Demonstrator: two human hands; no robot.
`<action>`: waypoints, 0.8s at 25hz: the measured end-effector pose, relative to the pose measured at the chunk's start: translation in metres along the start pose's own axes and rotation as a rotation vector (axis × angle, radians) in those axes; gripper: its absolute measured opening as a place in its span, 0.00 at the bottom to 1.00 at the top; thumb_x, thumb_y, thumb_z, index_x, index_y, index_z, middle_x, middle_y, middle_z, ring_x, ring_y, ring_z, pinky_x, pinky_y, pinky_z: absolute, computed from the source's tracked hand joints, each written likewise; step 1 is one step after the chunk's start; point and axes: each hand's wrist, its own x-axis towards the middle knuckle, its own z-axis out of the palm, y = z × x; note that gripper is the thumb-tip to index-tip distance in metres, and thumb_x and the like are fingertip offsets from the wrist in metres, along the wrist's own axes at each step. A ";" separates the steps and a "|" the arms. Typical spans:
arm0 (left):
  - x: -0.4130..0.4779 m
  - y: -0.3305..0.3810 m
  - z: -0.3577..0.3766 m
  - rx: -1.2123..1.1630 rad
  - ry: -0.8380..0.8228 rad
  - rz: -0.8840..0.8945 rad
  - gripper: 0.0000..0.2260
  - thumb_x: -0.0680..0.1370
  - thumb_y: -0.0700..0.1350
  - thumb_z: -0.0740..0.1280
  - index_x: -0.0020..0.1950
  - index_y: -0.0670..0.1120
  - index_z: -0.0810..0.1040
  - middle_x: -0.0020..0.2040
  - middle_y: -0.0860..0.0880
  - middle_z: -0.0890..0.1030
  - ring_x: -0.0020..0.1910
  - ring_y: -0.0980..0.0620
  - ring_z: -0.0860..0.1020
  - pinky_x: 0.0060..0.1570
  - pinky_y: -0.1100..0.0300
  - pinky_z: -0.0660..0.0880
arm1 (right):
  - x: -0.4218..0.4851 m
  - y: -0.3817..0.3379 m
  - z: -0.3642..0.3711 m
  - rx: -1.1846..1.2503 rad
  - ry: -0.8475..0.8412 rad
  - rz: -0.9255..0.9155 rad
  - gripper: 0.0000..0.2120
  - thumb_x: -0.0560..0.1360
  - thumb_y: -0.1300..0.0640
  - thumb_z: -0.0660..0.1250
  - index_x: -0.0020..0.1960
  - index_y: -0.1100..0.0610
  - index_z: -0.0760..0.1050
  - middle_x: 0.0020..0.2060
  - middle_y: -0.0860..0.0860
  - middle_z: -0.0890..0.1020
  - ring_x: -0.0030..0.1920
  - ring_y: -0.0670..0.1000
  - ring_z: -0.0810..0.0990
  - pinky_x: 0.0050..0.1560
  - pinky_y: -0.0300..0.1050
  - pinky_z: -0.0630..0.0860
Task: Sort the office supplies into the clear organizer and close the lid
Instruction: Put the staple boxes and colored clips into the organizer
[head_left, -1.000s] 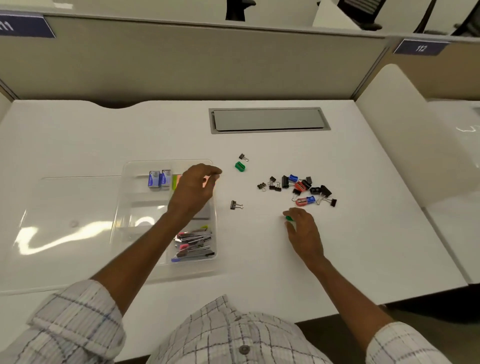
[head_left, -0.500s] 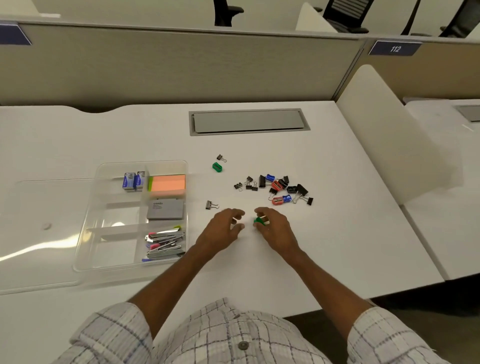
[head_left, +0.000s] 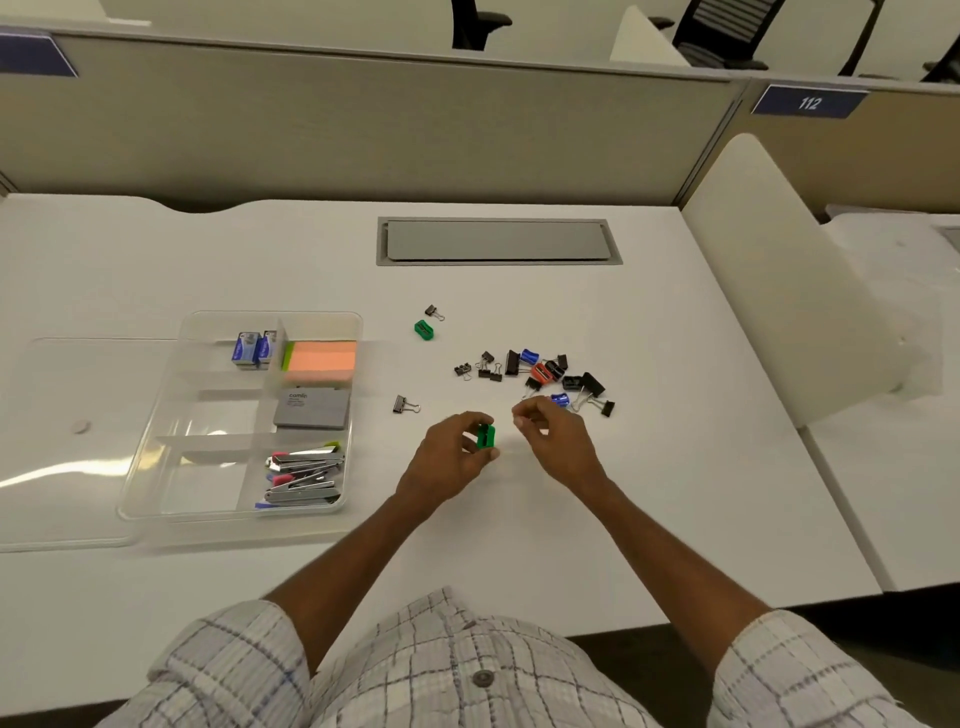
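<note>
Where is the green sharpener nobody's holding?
Head view: the loose green sharpener lies on the desk just right of the clear organizer's far corner, a black binder clip behind it.

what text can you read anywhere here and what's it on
"112": blue sign on the right partition.
"camlin": grey box in the clear organizer; the print beneath it is too small to read.
Blue boxes in the organizer: labels blurred, unreadable.
Left blue sign: cut off, unreadable.

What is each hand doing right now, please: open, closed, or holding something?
Left hand: closed on a green sharpener, pinched in its fingers.
Right hand: closed, fingers curled, nothing visible in its grip.
</note>
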 end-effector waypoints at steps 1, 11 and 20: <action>-0.001 -0.002 0.002 -0.018 0.010 -0.028 0.18 0.74 0.47 0.75 0.62 0.52 0.78 0.55 0.52 0.80 0.44 0.56 0.81 0.45 0.67 0.77 | 0.007 0.009 -0.006 -0.125 0.057 -0.082 0.08 0.79 0.59 0.67 0.58 0.54 0.79 0.55 0.49 0.84 0.54 0.47 0.82 0.56 0.40 0.78; -0.003 -0.016 0.005 -0.139 0.087 -0.159 0.14 0.76 0.35 0.67 0.59 0.48 0.78 0.56 0.48 0.81 0.53 0.47 0.80 0.52 0.53 0.79 | 0.032 0.037 -0.020 -0.590 -0.087 -0.297 0.13 0.78 0.59 0.68 0.63 0.53 0.77 0.60 0.51 0.79 0.60 0.55 0.74 0.53 0.53 0.78; -0.001 -0.014 0.014 0.234 -0.036 -0.009 0.13 0.80 0.46 0.64 0.65 0.52 0.74 0.52 0.48 0.72 0.49 0.53 0.73 0.49 0.61 0.71 | -0.013 0.020 0.010 -0.362 -0.266 -0.202 0.21 0.77 0.53 0.71 0.68 0.51 0.72 0.57 0.48 0.81 0.58 0.50 0.74 0.57 0.48 0.75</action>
